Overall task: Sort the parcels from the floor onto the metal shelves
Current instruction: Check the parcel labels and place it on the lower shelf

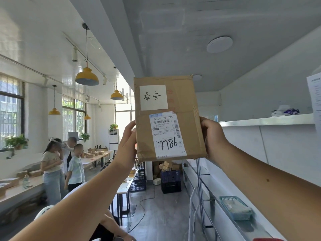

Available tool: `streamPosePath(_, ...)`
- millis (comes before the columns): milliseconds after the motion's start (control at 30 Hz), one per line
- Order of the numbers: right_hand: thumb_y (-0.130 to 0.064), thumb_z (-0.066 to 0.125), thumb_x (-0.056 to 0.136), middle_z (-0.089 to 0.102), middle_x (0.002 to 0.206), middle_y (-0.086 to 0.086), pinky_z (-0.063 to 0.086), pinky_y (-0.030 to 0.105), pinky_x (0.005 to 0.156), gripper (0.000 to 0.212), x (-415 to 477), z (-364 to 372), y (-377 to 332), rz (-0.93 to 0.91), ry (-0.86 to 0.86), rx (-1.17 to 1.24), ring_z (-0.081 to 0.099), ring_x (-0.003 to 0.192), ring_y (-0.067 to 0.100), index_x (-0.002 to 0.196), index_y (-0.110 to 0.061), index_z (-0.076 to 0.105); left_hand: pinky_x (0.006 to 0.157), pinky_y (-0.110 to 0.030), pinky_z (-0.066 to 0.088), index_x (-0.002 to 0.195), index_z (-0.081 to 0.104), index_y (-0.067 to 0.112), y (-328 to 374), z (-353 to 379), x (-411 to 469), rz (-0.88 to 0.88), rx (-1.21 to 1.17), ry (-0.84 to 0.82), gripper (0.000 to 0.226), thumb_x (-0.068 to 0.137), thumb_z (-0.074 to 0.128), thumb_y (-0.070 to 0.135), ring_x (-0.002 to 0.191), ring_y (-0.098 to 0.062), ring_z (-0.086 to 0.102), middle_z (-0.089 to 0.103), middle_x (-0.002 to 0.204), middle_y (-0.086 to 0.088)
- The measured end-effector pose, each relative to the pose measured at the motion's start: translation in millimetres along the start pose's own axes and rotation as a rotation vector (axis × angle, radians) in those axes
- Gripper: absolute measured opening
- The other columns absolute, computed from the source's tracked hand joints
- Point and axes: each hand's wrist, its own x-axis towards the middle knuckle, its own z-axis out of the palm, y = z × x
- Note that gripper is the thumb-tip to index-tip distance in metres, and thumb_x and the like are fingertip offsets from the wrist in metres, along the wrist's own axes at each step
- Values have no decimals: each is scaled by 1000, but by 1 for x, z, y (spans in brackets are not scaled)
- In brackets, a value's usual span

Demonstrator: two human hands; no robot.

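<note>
A flat brown cardboard parcel (184,101) is held upright at head height in the middle of the view. It carries a white note with handwriting and a shipping label marked 7786. My left hand (126,145) grips its lower left edge and my right hand (212,138) grips its lower right edge. The metal shelves (265,121) run along the right wall, with the top shelf level just right of the parcel.
A teal basket (235,207) lies on a lower shelf at right. Dark crates (171,181) with small boxes stand at the aisle's far end. Long tables (125,186) sit left of the aisle. Three people (62,169) stand at left.
</note>
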Motion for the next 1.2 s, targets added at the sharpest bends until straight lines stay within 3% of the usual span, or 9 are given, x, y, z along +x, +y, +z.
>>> streamPosePath(167, -21, 39, 96, 78, 96, 6, 57, 38, 75, 44, -1, -3, 4, -7, -17, 36, 68, 99, 32, 111, -21, 80, 99, -47, 57, 134, 60, 43, -3, 1, -3, -15, -61, 16, 28, 108, 52, 41, 118, -21, 72, 76, 125, 3)
streamPosePath(367, -25, 46, 82, 75, 95, 4, 52, 40, 81, 38, -5, 0, 8, -12, -15, 52, 62, 105, 32, 90, -24, 84, 72, -28, 60, 141, 54, 33, -9, 0, 1, -12, -115, 21, 31, 110, 48, 34, 94, -7, 79, 82, 98, 16)
streamPosePath(533, -19, 42, 95, 74, 79, 0, 52, 34, 68, 45, -8, -2, 14, -18, -86, 109, 63, 87, 27, 75, -23, 82, 75, -31, 61, 140, 53, 31, -10, 2, -1, -28, -145, 28, 30, 110, 47, 31, 99, -12, 78, 82, 93, 16)
streamPosePath(700, -18, 43, 95, 75, 80, 2, 53, 36, 72, 44, -9, -8, 24, -12, -67, 146, 63, 91, 29, 76, -21, 82, 71, -30, 62, 142, 53, 31, -12, 4, -9, -44, -163, -8, 34, 109, 49, 35, 98, -13, 78, 81, 99, 11)
streamPosePath(833, -18, 46, 97, 72, 71, 4, 54, 30, 61, 46, -9, -13, 28, 9, -22, 180, 67, 68, 24, 65, -19, 77, 79, -36, 61, 139, 56, 31, -9, 7, -12, -42, -169, -24, 44, 97, 60, 45, 104, -15, 78, 81, 105, 7)
streamPosePath(900, -19, 47, 97, 73, 75, 6, 55, 31, 62, 41, -11, -13, 28, 8, -7, 176, 68, 69, 25, 69, -18, 77, 85, -41, 59, 132, 60, 35, -9, 8, -13, -69, -182, -22, 47, 87, 62, 50, 105, -17, 78, 81, 107, 7)
streamPosePath(1067, -28, 55, 92, 75, 85, 6, 55, 35, 71, 30, -20, -18, 24, -18, 33, 173, 67, 91, 32, 80, -15, 79, 83, -37, 58, 121, 61, 34, -12, 15, -16, -112, -226, -21, 17, 107, 53, 34, 99, -15, 76, 81, 92, 12)
streamPosePath(1133, -33, 59, 92, 74, 95, 11, 55, 38, 78, 30, -27, -19, 20, -14, 57, 166, 65, 98, 35, 93, -11, 78, 75, -31, 56, 124, 61, 32, -10, 20, -20, -130, -249, -24, 21, 105, 56, 39, 91, -10, 76, 80, 94, 11)
streamPosePath(1200, -42, 63, 91, 73, 114, 16, 55, 45, 90, 44, -33, -22, 16, 9, 76, 166, 65, 108, 40, 110, -5, 78, 78, -32, 56, 125, 63, 28, -9, 26, -24, -139, -256, -43, 43, 90, 65, 52, 104, -17, 73, 75, 108, 4)
